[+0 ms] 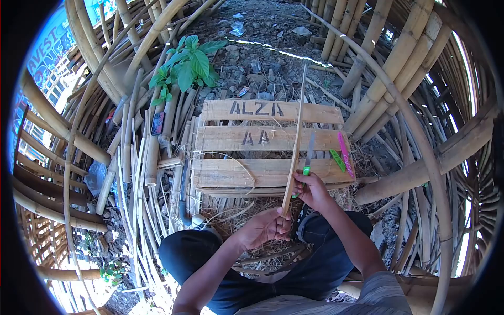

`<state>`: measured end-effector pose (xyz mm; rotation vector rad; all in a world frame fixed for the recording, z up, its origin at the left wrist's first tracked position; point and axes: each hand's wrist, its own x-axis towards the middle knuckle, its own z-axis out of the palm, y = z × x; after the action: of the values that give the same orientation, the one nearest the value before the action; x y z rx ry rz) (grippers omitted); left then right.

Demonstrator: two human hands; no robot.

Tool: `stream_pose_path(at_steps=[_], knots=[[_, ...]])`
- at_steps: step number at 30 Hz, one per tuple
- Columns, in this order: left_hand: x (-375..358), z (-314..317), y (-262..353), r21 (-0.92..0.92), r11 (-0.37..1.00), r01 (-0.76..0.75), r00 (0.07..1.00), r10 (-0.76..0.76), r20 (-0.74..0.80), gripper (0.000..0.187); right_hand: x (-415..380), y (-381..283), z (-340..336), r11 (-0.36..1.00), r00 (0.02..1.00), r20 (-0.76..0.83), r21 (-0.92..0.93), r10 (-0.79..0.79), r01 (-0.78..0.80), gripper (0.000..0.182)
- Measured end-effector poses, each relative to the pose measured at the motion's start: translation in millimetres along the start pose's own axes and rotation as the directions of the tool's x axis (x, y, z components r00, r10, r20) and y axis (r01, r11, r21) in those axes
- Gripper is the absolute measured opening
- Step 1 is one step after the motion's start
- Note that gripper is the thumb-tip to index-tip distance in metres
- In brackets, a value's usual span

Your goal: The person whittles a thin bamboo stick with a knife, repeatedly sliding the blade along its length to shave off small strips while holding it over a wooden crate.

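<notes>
My left hand is closed around the lower end of a long, narrow bamboo strip, which stands nearly upright and leans slightly right at its top. In my right hand is a knife with a bright green handle, its blade pointing up and away from me. The knife lies just right of the strip, and the fingers of that hand are close to the strip or touching it. Beneath both is a slatted wooden crate with dark stencilled letters. A flat green piece and a flat pink piece rest on its right side.
Bamboo poles rise at the right, and more lean at the left. Thin bamboo strips are bunched left of the crate. A leafy plant grows behind it, near a phone-like object. Rubble covers the ground beyond.
</notes>
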<state>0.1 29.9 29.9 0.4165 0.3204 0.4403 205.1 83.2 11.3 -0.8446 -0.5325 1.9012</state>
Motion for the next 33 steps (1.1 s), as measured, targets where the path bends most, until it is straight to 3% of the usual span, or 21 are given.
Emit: stream_pose_path(at_steps=[5, 6, 7, 8, 11, 13, 18, 20, 24, 26, 27, 29, 31, 33], knots=[[3, -4, -2, 0.118, 0.992, -0.037, 0.998, 0.043, -0.047, 0.031, -1, 1, 2, 0.996, 0.999, -0.05, -0.086, -0.019, 0.015, 0.018], [3, -6, -4, 0.211, 0.977, -0.027, 0.994, 0.049, -0.101, 0.03, -1, 2, 3, 0.996, 0.999, -0.048, -0.086, -0.018, 0.014, 0.018], [4, -7, -6, 0.301, 0.954, -0.011, 0.986, 0.06, -0.154, 0.029, -1, 2, 6, 0.974, 0.996, -0.08, -0.225, -0.039, 0.02, 0.02], [5, -8, -7, 0.302, 0.953, -0.013, 0.986, 0.063, -0.155, 0.029, -1, 2, 8, 0.932, 0.992, -0.109, -0.361, -0.066, 0.023, 0.023], [7, -7, -10, 0.296, 0.955, -0.002, 0.983, 0.056, -0.175, 0.029, -1, 6, 11, 0.96, 0.989, -0.126, -0.278, -0.08, 0.042, 0.023], [9, 0, -10, 0.209, 0.978, -0.021, 0.966, 0.074, -0.248, 0.029, 0, 6, 9, 0.953, 0.99, -0.106, -0.297, -0.094, 0.059, 0.024], [11, 5, -13, 0.242, 0.97, -0.029, 0.964, 0.091, -0.25, 0.029, 6, 13, -1, 0.927, 0.986, -0.117, -0.371, -0.115, 0.064, 0.027], [12, -1, -14, 0.221, 0.974, -0.06, 0.971, 0.108, -0.212, 0.029, 9, 12, -6, 0.832, 0.976, -0.138, -0.551, -0.171, 0.067, 0.027], [13, -7, -13, 0.198, 0.976, -0.09, 0.964, 0.136, -0.228, 0.028, 3, 4, -9, 0.734, 0.956, -0.093, -0.663, -0.276, 0.147, 0.028], [13, -9, -12, 0.206, 0.973, -0.107, 0.962, 0.154, -0.224, 0.028, -9, -5, -2, 0.503, 0.952, -0.045, -0.856, -0.301, 0.119, 0.028], [13, -11, -13, 0.21, 0.972, -0.105, 0.962, 0.153, -0.227, 0.029, -13, -8, 1, 0.486, 0.953, -0.036, -0.865, -0.301, 0.121, 0.028], [13, -12, -13, 0.208, 0.97, -0.124, 0.961, 0.17, -0.219, 0.03, -22, -7, 4, 0.515, 0.994, -0.058, -0.857, -0.093, -0.001, 0.02], [11, -13, -12, 0.406, 0.91, -0.084, 0.954, 0.192, -0.231, 0.032, -25, 1, -5, 0.466, 0.997, 0.012, -0.884, -0.072, 0.044, 0.022], [11, -18, -10, 0.473, 0.879, -0.066, 0.962, 0.182, -0.203, 0.034, -31, 6, -8, 0.481, 0.997, 0.013, -0.876, 0.075, -0.025, 0.026]])
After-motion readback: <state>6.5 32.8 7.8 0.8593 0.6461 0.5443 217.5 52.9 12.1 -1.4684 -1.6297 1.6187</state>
